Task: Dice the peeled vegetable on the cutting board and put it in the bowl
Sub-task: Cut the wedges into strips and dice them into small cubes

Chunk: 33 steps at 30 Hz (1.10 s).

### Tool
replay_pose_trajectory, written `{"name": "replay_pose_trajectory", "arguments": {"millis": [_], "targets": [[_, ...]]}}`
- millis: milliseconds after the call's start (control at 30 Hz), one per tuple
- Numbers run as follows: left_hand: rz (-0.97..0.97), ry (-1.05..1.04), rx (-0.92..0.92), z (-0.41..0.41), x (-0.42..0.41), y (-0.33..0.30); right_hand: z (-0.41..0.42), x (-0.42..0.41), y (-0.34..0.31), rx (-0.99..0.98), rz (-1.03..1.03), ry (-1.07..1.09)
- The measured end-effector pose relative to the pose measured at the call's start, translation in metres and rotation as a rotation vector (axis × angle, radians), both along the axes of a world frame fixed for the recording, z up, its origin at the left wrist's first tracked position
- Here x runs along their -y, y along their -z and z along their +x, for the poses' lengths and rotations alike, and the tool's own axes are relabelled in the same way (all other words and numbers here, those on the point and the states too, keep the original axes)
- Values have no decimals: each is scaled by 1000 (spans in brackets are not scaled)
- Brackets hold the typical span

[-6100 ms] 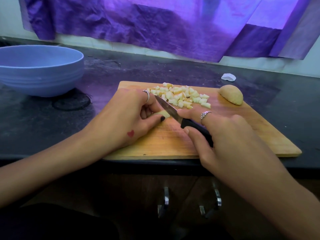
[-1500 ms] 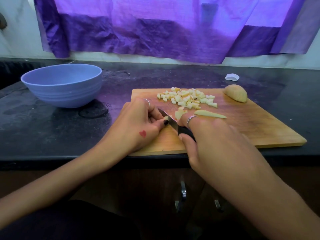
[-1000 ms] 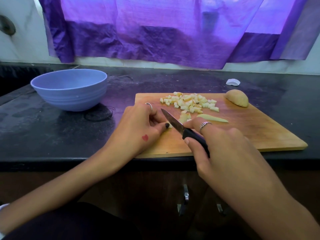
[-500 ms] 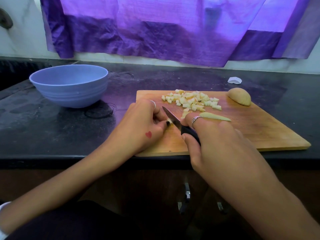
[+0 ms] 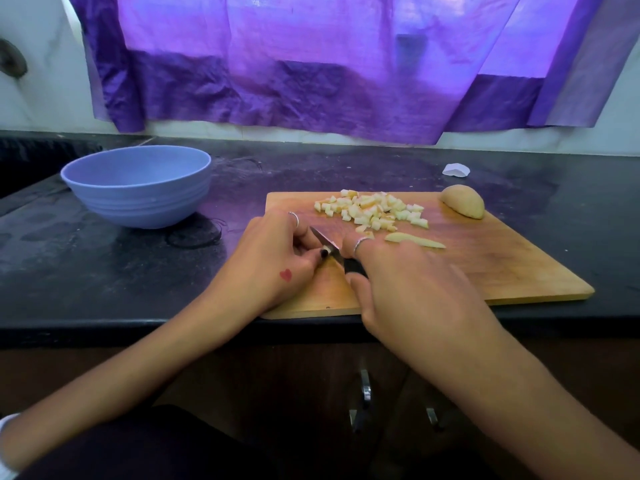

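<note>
Two hands work over one wooden board, and we take the scene from the left. On the dark worktop (image 5: 104,265) stands a blue bowl (image 5: 138,187), well apart from the board (image 5: 485,268). Next comes our left hand (image 5: 273,261), resting on the board's near left part with its fingers curled; the grip seems to pin a small piece against the blade, though the piece itself is hidden from us. Just beside it lies the knife (image 5: 332,249), its blade slanting away to the left and its black handle clamped in the grip of our right hand (image 5: 408,282), forefinger laid along the top. Beyond the hands, toward the far edge, sits a loose heap of pale cubes (image 5: 372,209). One thin slice (image 5: 414,240) lies just right of the forefinger. At the far right corner rests an uncut half (image 5: 464,201). Past it, on the worktop, lies a small white scrap (image 5: 456,169).
</note>
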<state>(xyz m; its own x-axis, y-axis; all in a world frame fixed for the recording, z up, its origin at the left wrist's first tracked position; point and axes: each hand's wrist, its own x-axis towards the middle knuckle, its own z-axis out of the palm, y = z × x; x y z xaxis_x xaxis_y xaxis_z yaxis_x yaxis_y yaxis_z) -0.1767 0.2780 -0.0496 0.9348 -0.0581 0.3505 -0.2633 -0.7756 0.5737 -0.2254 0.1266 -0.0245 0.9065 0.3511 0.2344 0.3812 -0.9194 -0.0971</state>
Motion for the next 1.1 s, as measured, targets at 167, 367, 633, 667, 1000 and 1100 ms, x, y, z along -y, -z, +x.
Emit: {"name": "replay_pose_trajectory", "arguments": {"millis": [167, 367, 633, 667, 1000, 1100], "targets": [[21, -21, 26, 1, 0, 2, -13, 29, -2, -33, 56, -34], [137, 51, 53, 8, 7, -5, -8, 78, -6, -9, 83, -148], [246, 38, 76, 35, 14, -14, 7, 107, -8, -105, 125, -151], [273, 21, 78, 39, 16, -16, 15, 106, -7, -99, 134, -143], [259, 51, 342, 50, 19, -31, 62, 113, -9, -98, 411, -110], [272, 351, 276, 45, 36, -38, 53, 134, -12, -278, 745, -80]]}}
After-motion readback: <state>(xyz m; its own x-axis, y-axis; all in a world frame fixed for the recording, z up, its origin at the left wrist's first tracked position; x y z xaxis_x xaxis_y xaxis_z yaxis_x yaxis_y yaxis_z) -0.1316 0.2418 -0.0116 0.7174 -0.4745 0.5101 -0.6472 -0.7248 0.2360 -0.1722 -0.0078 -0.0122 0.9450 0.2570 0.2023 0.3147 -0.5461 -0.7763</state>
